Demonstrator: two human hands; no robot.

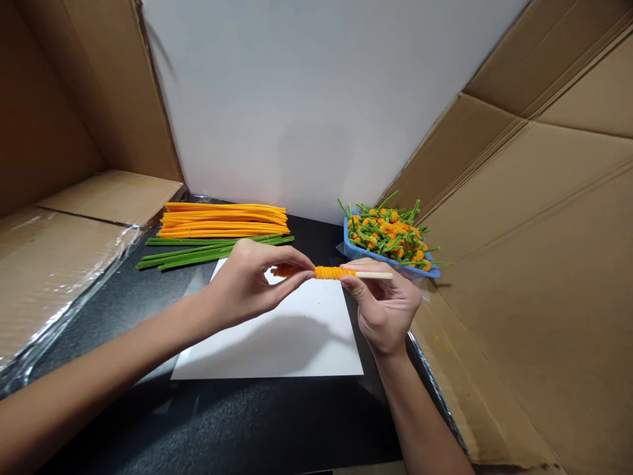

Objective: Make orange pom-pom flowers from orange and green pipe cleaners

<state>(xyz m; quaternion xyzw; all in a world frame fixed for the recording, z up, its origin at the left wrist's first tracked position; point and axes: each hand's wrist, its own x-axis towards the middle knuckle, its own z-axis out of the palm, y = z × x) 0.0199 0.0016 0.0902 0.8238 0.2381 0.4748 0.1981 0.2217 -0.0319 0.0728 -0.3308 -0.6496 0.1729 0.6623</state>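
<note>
1. Our left hand pinched the orange pipe cleaner between thumb and fingers, just beside the coil.
2. Our right hand was clamped on the wooden stick, with its bare end showing to the right of the coil.
3. The hands stood apart but near each other, with the coil between them, and held the work in the air above the white paper.
4. The turns of the coil lay snug and even, touching one another along the stick. We judged this close pinch a good way to keep the turns tight and level.
5. The pipe cleaner's loose length ran left from the pinch, partly hidden by our left fingers.
6. Behind the paper, on the black table, lay a bundle of orange pipe cleaners, with green pipe cleaners just in front of it.
7. To the right, a blue basket held green stems with orange tops, near the cardboard lining that side.
</note>
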